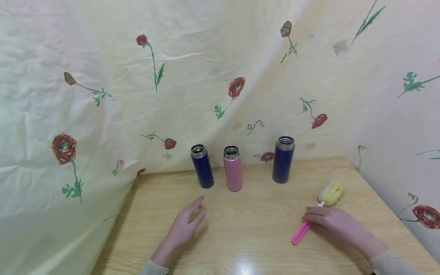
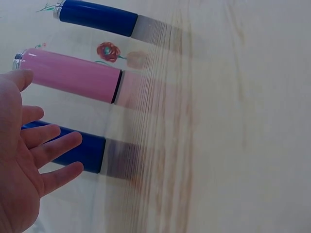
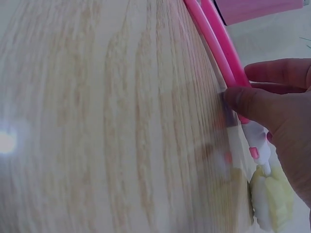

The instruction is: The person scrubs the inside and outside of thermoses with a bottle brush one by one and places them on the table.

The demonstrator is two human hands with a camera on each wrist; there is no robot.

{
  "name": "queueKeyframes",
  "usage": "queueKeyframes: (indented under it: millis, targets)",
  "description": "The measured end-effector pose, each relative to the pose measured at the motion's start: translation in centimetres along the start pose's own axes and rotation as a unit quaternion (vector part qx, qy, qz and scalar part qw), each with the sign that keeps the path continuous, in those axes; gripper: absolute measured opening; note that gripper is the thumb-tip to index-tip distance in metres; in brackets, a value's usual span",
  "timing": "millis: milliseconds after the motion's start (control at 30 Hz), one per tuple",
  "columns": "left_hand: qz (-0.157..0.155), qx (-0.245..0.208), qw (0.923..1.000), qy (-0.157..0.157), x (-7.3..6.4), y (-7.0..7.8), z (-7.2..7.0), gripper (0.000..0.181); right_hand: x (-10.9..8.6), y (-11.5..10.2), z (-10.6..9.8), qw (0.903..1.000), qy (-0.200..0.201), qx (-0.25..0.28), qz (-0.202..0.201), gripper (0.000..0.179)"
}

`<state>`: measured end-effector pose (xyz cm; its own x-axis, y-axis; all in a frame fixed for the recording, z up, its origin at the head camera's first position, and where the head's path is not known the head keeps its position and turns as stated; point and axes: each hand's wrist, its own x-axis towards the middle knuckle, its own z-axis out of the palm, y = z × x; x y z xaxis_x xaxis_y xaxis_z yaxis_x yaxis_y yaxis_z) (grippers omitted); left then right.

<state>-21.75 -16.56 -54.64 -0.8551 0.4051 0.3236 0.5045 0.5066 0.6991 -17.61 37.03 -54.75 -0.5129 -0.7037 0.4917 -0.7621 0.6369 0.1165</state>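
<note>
Right hand (image 1: 331,220) on part-hidden brush (image 1: 331,193)

Held a pink-handled brush (image 1: 301,233) aslant in the right hand (image 1: 332,222), on the right of the tabletop (image 1: 254,221), with yellow-and-white head (image 1: 332,193) farthest away.

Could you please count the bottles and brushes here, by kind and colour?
Dark blue bottles: 2
Pink bottle: 1
Brush with pink handle and pale yellow head: 1
Total: 4
</note>
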Motion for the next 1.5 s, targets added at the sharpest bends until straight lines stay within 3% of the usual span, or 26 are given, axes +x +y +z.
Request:
queueKeyframes:
  millis: [100, 267, 500, 633, 700, 767, 867, 933, 1033, 1133, 1200, 1500]
  targets:
    - [0.002, -0.001, 1.0, -0.004, 0.0, 0.0, 0.0, 0.058, 0.1, -0.3, -0.1, 0.9998, -0.012, -0.002, 0.018, 0.034]
    - [0.003, -0.005, 0.9999, -0.009, 0.0, 0.0, 0.3, 0.058, 0.0, -0.7, 0.3, 0.9988, 0.002, 0.008, 0.048, 0.048]
    - [0.015, 0.004, 0.9999, 0.002, -0.1, -0.1, 0.6, 0.056, -0.3, -0.9, 0.5, 0.9958, 0.0, 0.028, 0.087, 0.045]
    - [0.014, 0.0, 0.9999, -0.003, -0.1, -0.1, 0.7, 0.057, -0.3, -1.8, 0.5, 0.9844, 0.003, 0.052, 0.168, 0.042]
    - [0.013, -0.003, 0.9999, -0.005, -0.1, 0.0, 0.7, 0.057, -0.1, -2.7, 0.4, 0.9619, 0.018, 0.083, 0.26, 0.037]
    - [0.011, -0.005, 0.9999, -0.006, -0.2, 0.1, 0.7, 0.058, 0.0, -3.6, 0.3, 0.9265, 0.039, 0.113, 0.357, 0.032]
    - [0.013, -0.001, 0.9999, -0.004, -0.2, 0.1, 0.7, 0.058, 0.3, -4.5, 0.3, 0.8723, 0.058, 0.144, 0.464, 0.034]
    - [0.015, 0.004, 0.9999, -0.002, -0.1, 0.1, 0.7, 0.058, 0.3, -4.6, 0.3, 0.8549, 0.048, 0.152, 0.494, 0.041]
    - [0.015, 0.005, 0.9999, -0.006, -0.1, 0.2, 0.8, 0.057, 0.4, -4.7, 0.5, 0.842, 0.026, 0.156, 0.516, 0.051]
    - [0.01, 0.002, 0.9999, -0.008, -0.2, 0.3, 0.8, 0.057, 0.6, -4.4, 0.6, 0.8486, 0.008, 0.158, 0.505, 0.054]
    - [0.009, 0.003, 0.9999, -0.008, -0.3, 0.4, 0.8, 0.057, 0.7, -4.3, 0.7, 0.8625, -0.001, 0.155, 0.482, 0.054]
    - [0.008, 0.017, 0.9998, -0.006, -0.5, 0.2, 0.6, 0.057, 1.0, -2.7, 0.4, 0.9565, -0.033, 0.052, 0.285, 0.044]
